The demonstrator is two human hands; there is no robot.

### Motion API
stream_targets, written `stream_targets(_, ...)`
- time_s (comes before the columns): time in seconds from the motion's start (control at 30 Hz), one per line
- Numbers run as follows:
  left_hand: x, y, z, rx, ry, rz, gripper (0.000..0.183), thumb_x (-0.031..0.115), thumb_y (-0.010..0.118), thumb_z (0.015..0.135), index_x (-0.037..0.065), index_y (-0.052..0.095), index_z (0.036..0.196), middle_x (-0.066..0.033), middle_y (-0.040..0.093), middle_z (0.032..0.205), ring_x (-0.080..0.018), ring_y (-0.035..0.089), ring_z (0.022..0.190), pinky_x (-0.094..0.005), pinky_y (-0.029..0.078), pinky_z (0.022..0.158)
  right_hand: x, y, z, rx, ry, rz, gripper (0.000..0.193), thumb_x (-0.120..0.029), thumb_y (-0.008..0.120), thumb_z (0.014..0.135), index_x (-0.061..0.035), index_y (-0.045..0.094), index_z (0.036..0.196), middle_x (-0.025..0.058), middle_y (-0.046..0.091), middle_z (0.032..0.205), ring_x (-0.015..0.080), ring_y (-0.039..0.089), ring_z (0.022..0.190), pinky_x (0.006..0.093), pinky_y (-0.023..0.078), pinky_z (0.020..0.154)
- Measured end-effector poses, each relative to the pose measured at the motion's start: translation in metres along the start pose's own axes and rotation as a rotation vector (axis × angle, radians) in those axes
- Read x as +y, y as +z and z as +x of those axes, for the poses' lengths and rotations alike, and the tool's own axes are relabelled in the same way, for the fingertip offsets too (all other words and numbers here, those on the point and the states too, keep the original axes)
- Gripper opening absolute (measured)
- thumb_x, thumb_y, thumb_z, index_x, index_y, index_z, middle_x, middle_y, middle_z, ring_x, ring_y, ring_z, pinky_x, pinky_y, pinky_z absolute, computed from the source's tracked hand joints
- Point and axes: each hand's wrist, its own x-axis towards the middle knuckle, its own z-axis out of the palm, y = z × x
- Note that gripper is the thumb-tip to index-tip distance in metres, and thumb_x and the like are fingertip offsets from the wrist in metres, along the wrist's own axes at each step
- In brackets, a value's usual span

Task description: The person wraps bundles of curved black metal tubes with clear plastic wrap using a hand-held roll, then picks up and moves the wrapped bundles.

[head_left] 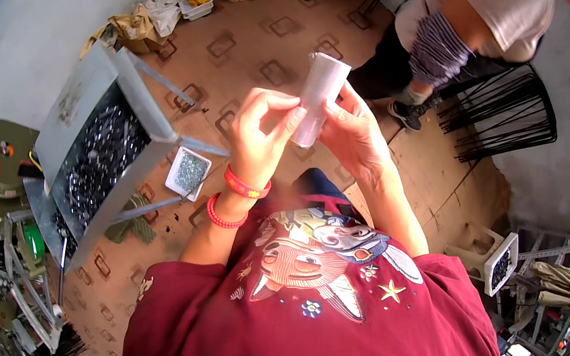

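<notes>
Out in front of my chest, both hands are at a whitish roll of plastic film [321,97], which is tilted with its upper end leaning right. My right hand [356,134] grips it from the right, thumb on the near side and fingers partly hidden behind. The thumb and forefinger of my left hand [260,134] are pinched together against the roll's left side. Whether they hold a loose edge of the film is too fine to see. Two red bracelets [227,209] circle my left wrist.
At left stands a metal hopper [87,160] of small black parts, beside a green machine [2,157]. A white tray [188,172] of small clear-looking pieces sits below it. Another person [474,10] bends over at upper right, near a bundle of black rods [504,116].
</notes>
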Motion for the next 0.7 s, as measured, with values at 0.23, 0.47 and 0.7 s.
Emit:
stream_targets(0.23,-0.061,0.069,0.117,0.065,-0.123,0.038,0.015,0.013,0.049,0.088,0.001,0.047,0.079,-0.0026,0.051,0.075,-0.0077,0.048,0.067,-0.0200,0.041,0.060,-0.063,-0.075,0.112,-0.078,0.054,0.025,0.055,-0.017,0.066,0.076,-0.0023,0.036,0.120,0.0116,0.051,0.109,0.0212,0.052,0.099,0.0362,0.045,0.082)
stream_targets(0.47,-0.098,0.106,0.221,0.038,-0.408,-0.429,0.014,0.019,0.044,0.091,0.006,0.045,0.085,-0.0007,0.047,0.073,-0.0072,0.042,0.062,-0.0196,0.038,0.060,-0.122,-0.126,0.208,-0.196,0.180,0.251,0.056,-0.025,0.067,0.074,-0.0009,0.040,0.116,0.0121,0.053,0.106,0.0220,0.054,0.098,0.0397,0.047,0.083)
stream_targets(0.7,-0.186,0.102,0.310,0.124,-0.640,-0.713,0.012,0.018,0.045,0.090,0.006,0.045,0.086,-0.0021,0.048,0.071,-0.0076,0.045,0.057,-0.0198,0.041,0.051,-0.119,-0.154,0.313,-0.098,0.149,0.348,0.048,-0.015,0.064,0.073,0.0017,0.041,0.112,0.0146,0.054,0.103,0.0241,0.055,0.095,0.0392,0.046,0.085)
